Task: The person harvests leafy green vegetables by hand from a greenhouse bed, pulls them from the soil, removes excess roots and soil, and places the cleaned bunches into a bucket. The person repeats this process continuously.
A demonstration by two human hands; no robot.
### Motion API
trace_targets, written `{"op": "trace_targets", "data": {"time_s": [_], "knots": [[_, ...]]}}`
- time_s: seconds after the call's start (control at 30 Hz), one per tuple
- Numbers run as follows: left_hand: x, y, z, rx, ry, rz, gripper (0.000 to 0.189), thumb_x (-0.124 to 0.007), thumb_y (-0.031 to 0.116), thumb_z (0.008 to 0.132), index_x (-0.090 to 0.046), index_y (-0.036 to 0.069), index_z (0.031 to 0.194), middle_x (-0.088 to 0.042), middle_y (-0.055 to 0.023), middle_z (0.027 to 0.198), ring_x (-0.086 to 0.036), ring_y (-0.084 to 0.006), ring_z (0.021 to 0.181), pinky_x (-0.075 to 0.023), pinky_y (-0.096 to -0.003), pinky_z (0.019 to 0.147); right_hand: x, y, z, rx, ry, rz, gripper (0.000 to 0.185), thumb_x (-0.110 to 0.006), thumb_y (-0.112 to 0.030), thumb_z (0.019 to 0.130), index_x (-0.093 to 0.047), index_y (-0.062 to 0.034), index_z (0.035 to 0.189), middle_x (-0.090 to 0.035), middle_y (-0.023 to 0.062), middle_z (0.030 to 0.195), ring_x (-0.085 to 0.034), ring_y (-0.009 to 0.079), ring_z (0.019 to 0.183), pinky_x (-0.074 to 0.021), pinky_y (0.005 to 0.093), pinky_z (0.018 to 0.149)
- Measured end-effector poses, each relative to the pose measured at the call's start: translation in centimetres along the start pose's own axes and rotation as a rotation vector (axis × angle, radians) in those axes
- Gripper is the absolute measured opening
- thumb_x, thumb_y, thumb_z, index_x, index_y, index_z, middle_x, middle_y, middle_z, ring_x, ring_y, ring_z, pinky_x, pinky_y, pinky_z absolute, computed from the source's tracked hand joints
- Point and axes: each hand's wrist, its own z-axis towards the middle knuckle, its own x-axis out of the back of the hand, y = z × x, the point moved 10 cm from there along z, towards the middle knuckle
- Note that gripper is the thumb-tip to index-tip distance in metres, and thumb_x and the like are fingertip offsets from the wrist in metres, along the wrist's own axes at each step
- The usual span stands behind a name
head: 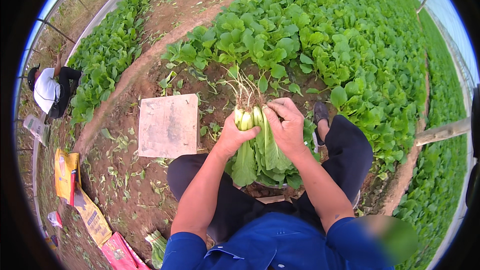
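A bunch of leafy greens [245, 157] lies between my knees, its pale stems and hairy, soil-marked roots pointing away from me. My left hand [238, 131] wraps the stems from the left, thumb across them. At the right side of the bunch, my right hand [287, 123] pinches a stem near its root end between thumb and fingers. More green leaves spread beneath the bunch, over a container whose pale rim [272, 185] barely shows.
A worn square board [168, 125] stands left of my hands. Dense leafy plants [270, 30] grow ahead and right. Flattened printed bags [92, 217] and a bundle of greens [157, 245] lie at lower left. Another person [48, 88] crouches at far left. A wooden post [444, 131] is at right.
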Motion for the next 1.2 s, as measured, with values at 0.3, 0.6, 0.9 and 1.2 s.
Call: {"op": "trace_targets", "data": {"time_s": [0.3,0.6,0.9,1.2], "knots": [[-1.2,-1.2,-0.8,0.13,-0.08,-0.13,0.052,-0.08,0.012,0.076,-0.059,0.002,0.123,-0.065,-0.0021,0.111,-0.061,-0.0119,0.098,-0.0492,-0.0302,0.091,-0.4,2.1,-0.4,0.03,0.062,-0.001,0.024,-0.069,-0.014,0.093,-0.066,0.0038,0.109,-0.064,0.0112,0.107,-0.063,0.0195,0.093,-0.0514,0.0304,0.081],[-0.3,-2.5,-3.4,0.205,-0.089,-0.188,0.064,-0.086,0.013,0.072,-0.057,0.003,0.128,-0.065,-0.0026,0.115,-0.061,-0.0135,0.104,-0.0472,-0.0316,0.097,-6.1,4.5,-2.4,-0.268,-0.258,0.195,0.038,-0.047,-0.032,0.105,-0.06,0.0035,0.104,-0.061,0.0181,0.084,-0.058,0.026,0.079,-0.048,0.036,0.075],[1.2,-1.1,-4.0,0.165,-0.064,-0.049,0.061,-0.086,0.013,0.071,-0.057,0.003,0.124,-0.065,-0.0026,0.109,-0.062,-0.0115,0.098,-0.051,-0.031,0.091,-7.0,1.5,-0.4,-0.147,-0.351,-0.058,0.033,-0.047,-0.025,0.103,-0.054,0.0019,0.087,-0.054,0.0197,0.071,-0.053,0.0344,0.063,-0.043,0.0408,0.062],[2.6,-1.7,-2.7,0.222,0.034,-0.11,0.053,-0.082,0.008,0.073,-0.057,0.003,0.12,-0.064,-0.0015,0.106,-0.06,-0.0099,0.094,-0.051,-0.0285,0.085,-9.5,4.3,0.4,-0.176,-0.326,0.175,0.035,-0.049,-0.023,0.102,-0.046,0.0003,0.076,-0.041,0.0152,0.067,-0.041,0.027,0.058,-0.0361,0.0409,0.056]]}}
